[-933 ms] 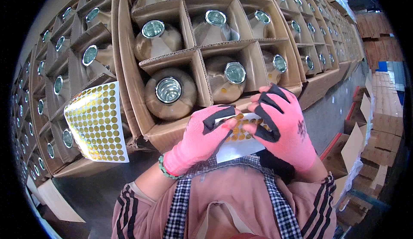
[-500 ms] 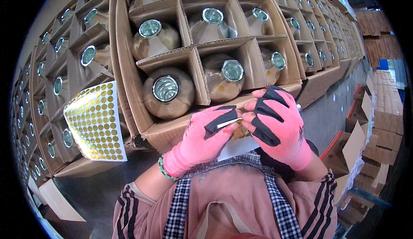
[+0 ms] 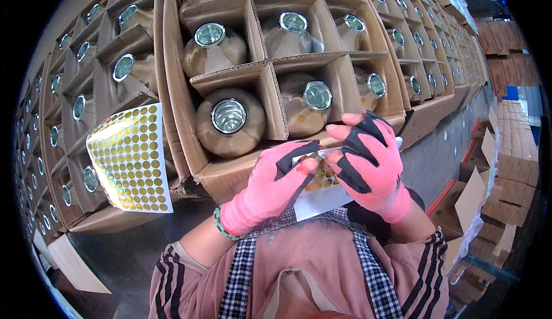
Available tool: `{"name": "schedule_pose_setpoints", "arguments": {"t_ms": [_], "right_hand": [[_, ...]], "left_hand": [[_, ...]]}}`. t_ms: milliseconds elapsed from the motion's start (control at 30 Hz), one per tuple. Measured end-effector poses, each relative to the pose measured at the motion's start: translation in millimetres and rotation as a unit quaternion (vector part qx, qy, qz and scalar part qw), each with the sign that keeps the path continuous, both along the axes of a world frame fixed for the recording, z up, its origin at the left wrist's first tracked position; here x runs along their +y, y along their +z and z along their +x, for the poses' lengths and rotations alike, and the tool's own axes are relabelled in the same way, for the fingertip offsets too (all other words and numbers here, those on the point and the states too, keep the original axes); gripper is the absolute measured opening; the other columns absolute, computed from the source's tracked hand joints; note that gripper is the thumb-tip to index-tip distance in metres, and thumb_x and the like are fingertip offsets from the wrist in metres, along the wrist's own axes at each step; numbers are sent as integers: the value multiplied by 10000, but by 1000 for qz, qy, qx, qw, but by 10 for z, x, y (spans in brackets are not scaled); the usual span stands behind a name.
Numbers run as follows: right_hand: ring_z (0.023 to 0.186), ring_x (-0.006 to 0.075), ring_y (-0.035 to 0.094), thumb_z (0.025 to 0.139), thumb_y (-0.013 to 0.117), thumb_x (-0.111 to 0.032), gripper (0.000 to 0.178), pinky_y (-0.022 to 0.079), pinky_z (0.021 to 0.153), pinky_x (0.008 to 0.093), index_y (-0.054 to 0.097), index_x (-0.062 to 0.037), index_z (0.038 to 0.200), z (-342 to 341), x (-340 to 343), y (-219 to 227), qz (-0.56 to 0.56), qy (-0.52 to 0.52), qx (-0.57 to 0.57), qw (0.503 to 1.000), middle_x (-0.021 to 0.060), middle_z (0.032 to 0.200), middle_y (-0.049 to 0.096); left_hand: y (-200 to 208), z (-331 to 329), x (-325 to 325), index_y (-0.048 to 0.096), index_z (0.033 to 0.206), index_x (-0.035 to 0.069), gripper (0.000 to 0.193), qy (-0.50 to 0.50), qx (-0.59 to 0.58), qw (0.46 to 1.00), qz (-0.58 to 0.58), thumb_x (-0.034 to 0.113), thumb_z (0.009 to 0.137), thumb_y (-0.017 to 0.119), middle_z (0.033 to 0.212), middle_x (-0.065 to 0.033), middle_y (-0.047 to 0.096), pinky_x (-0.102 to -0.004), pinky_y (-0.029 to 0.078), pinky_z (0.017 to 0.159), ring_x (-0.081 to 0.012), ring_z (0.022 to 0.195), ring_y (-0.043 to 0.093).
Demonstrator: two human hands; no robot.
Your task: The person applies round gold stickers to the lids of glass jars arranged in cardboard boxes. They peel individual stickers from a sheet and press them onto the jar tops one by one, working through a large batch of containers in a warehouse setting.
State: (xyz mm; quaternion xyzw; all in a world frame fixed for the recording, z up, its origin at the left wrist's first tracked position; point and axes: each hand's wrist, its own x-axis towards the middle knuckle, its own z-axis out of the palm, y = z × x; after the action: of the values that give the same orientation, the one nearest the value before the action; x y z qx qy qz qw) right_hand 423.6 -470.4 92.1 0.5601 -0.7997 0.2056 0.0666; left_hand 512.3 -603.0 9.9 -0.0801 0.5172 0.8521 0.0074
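My left hand point(image 3: 276, 172), in a pink glove with black finger pieces, grips a small white sheet of round gold stickers point(image 3: 325, 195), its thumb on the sheet's face. My right hand point(image 3: 372, 161), gloved alike with bare fingertips, is curled over the sheet's right side. Its thumb rests at the stickers, and its forefinger is bent above the top edge. Just beyond my hands stands an open carton point(image 3: 230, 175) with cardboard dividers. A smoky-brown glass bottle point(image 3: 230, 132) with a silvery-rimmed mouth fills its near left cell. The neighbouring bottle point(image 3: 305, 120) bears a gold dot.
A larger sheet of gold round stickers point(image 3: 129, 164) leans on the left carton point(image 3: 103, 221). More divided cartons of bottles point(image 3: 414, 83) run off at the right. Open empty-looking boxes point(image 3: 460, 204) and stacked cartons point(image 3: 509, 187) stand along the right side.
The small sheet has turned and shows more of its face; its rolled white edge no longer shows between my hands. My right fingers have spread slightly. The view has shifted a little.
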Motion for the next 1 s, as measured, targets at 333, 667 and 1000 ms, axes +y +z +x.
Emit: {"name": "schedule_pose_setpoints", "arguments": {"t_ms": [333,667,1000], "right_hand": [[1127,324,347,593,615,-78,132,289,915,432,539,-44,696,-160,-589,285,96,66,-93,989,122,1177,440],[1152,351,321,568,648,-130,138,307,889,461,591,-69,678,-7,-1410,-707,259,280,51,923,122,1208,390],[1150,345,317,627,542,-147,168,278,921,472,581,-74,773,66,-1477,-793,262,261,143,918,133,1172,410]], "left_hand": [[-288,22,156,527,1007,21,309,-74,236,897,-366,153,728,548,1023,-145,527,-358,394,834,-291,967,495],[-373,34,219,511,977,33,272,-80,275,866,-410,149,731,497,960,-162,532,-385,397,792,-308,903,508],[-261,8,131,463,1103,41,391,-181,208,889,-366,189,745,505,1092,-190,479,-374,359,874,-309,1022,453]]}}
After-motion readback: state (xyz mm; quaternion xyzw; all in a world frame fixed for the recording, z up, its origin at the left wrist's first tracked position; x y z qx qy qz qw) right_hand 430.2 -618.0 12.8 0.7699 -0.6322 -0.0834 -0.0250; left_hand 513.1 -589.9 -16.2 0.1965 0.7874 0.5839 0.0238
